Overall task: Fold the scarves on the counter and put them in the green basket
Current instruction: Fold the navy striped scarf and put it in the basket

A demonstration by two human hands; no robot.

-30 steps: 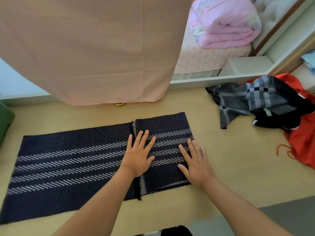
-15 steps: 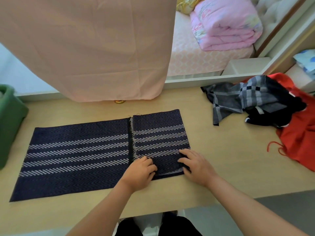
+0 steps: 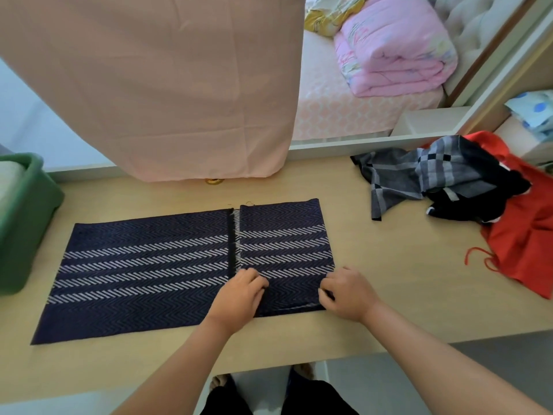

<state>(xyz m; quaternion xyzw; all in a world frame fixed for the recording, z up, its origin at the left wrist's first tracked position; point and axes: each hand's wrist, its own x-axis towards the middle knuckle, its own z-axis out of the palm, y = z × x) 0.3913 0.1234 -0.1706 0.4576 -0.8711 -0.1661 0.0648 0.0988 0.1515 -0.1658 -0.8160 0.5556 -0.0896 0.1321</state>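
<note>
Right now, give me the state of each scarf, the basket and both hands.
Navy scarf: flat on the counter, right end folded over.
Left hand: grips the scarf's near edge.
Right hand: pinches its near right corner.
Grey scarf: crumpled, unfolded.
Red scarf: crumpled, unfolded.
Green basket: upright, pale cloth inside.

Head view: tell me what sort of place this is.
Most likely a bedroom in a home. A bed with a folded pink quilt and a padded headboard lies beyond the wooden counter. On the counter, a striped scarf is being folded near a green basket.
</note>
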